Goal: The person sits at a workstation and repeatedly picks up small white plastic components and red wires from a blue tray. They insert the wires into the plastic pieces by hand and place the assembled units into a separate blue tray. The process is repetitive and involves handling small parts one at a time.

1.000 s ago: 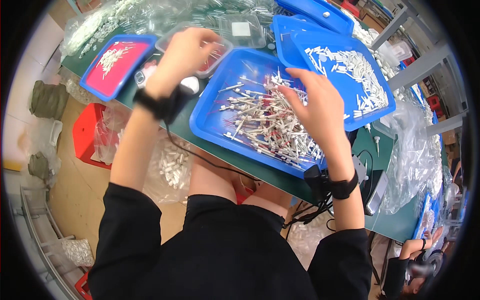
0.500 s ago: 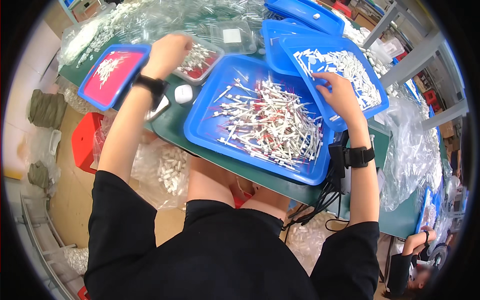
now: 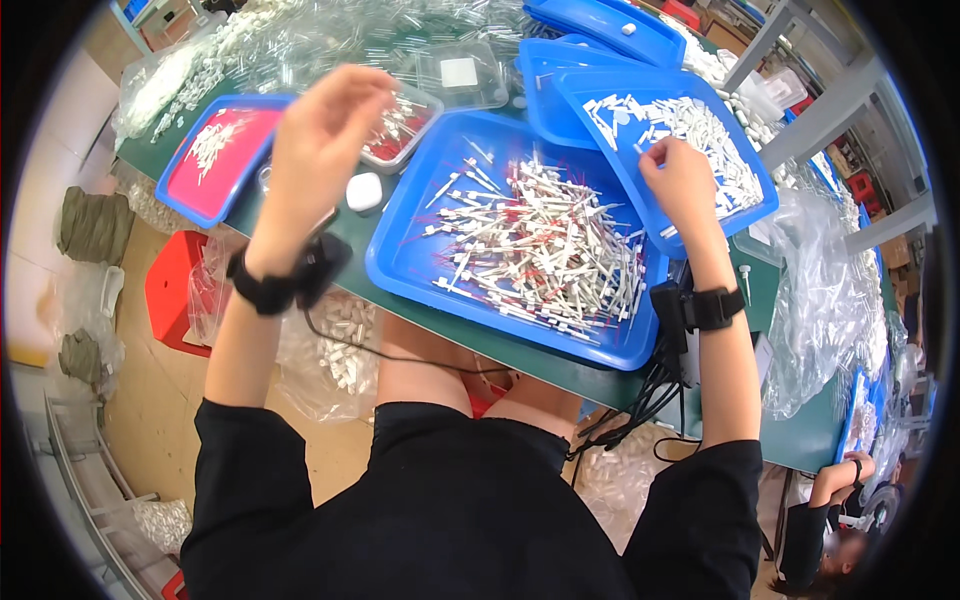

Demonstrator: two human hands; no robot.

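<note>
My right hand (image 3: 683, 182) is over a blue tray of short white tubes (image 3: 705, 140), thumb and fingertips pinched together. A small white tube (image 3: 638, 148) shows at the fingertips. My left hand (image 3: 322, 150) is raised beside a clear plastic box (image 3: 437, 118) that holds thin white pieces with red parts. Motion blurs its curled fingers, so whether they hold anything cannot be made out. Between my hands lies a large blue tray (image 3: 400, 262) heaped with slender white pieces with red strands (image 3: 550, 240).
A pink-lined blue tray (image 3: 245, 165) holds a few white pieces at left. A white rounded case (image 3: 364, 191) lies near the table edge. More blue trays (image 3: 610, 30) are stacked behind. Black cables (image 3: 640, 405) hang at right; a cable from my left wrist crosses my lap.
My left hand has come nearer to me and turned, away from the clear box. The right hand has shifted slightly, its fingers closing into a pinch with a white tube at the tips.
</note>
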